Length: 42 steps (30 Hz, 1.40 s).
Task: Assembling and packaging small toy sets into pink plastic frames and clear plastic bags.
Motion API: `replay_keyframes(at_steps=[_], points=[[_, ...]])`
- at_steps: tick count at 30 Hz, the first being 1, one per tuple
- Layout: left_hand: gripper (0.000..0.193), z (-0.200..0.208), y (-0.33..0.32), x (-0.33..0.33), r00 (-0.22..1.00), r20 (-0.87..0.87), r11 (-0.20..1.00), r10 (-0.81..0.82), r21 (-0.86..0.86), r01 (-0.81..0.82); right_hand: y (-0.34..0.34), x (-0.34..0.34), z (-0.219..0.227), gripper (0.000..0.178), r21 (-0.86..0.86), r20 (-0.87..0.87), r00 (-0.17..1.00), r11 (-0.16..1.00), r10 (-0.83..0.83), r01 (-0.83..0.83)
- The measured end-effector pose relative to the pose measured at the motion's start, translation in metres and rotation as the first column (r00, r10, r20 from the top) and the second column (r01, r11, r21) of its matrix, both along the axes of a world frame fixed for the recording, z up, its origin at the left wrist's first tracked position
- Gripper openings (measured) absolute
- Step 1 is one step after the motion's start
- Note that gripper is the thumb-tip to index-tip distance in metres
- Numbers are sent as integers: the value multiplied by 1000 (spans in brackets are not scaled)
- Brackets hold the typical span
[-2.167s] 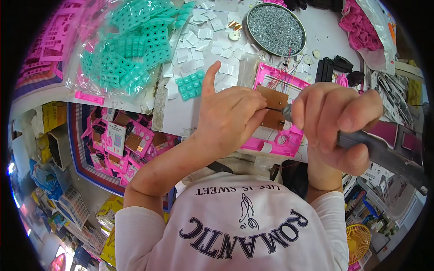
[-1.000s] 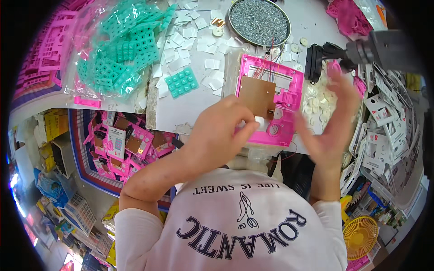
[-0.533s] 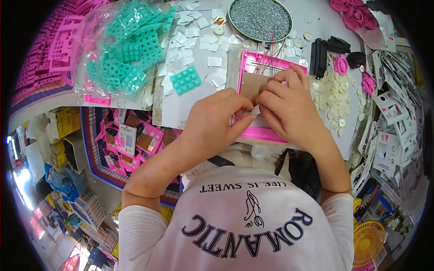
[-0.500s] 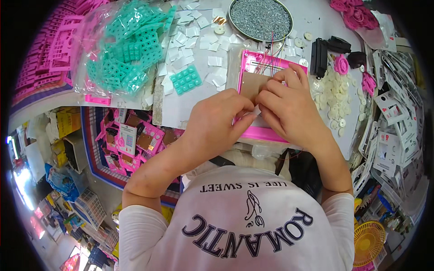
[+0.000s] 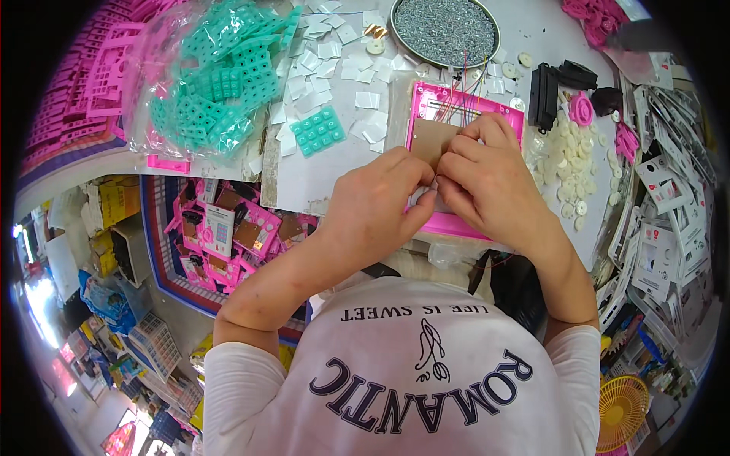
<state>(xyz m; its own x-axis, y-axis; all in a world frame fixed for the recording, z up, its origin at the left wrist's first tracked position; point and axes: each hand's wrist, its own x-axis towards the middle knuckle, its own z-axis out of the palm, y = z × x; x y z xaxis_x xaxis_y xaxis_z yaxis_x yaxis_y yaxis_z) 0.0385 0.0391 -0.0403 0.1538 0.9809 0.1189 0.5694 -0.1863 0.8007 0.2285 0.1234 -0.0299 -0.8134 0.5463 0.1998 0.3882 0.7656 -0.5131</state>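
Observation:
A pink plastic casing (image 5: 449,225) lies on the table in front of me, with a flat brown board (image 5: 427,140) inside it. Thin red and other wires (image 5: 461,100) rise from its far end. My left hand (image 5: 380,196) is over the casing's left side, thumb and forefinger pinched together. Fingers curled, my right hand (image 5: 490,181) covers the right part of the board. The fingertips of both hands meet over the near part of the casing; whatever they pinch there is too small and too covered to name.
Beyond the casing stands a round metal tray (image 5: 396,36) of screws. Left are white squares (image 5: 367,99), a teal keypad (image 5: 317,131) and a bag of teal keypads (image 5: 220,83). Black parts (image 5: 542,97) and white discs (image 5: 570,163) lie right. A basket (image 5: 163,254) of pink assemblies sits below left.
The whole view has shifted slightly. Both hands stay together over the casing, and the left thumb and forefinger sit a little closer to the right fingertips.

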Motion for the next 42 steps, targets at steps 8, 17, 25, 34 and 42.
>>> replay_keyframes(at_steps=[8,17,25,34,42], points=[[13,-1,4,-3,997,73,1000,15,-18,-14,9,5,0,9,-90,-70,994,992,85,-92],[11,1,6,-6,999,26,999,-36,26,35,11,8,-2,10,-141,-76,993,985,85,-95],[12,-8,6,10,998,-34,991,61,119,-57,11,7,-5,9,-103,-102,991,989,92,-102],[15,8,6,0,997,4,995,73,71,-73,12,9,-6,7,-140,-104,991,985,86,-100],[13,3,3,-1,997,54,998,58,8,-59,12,9,-5,8,-136,-96,992,986,85,-98]])
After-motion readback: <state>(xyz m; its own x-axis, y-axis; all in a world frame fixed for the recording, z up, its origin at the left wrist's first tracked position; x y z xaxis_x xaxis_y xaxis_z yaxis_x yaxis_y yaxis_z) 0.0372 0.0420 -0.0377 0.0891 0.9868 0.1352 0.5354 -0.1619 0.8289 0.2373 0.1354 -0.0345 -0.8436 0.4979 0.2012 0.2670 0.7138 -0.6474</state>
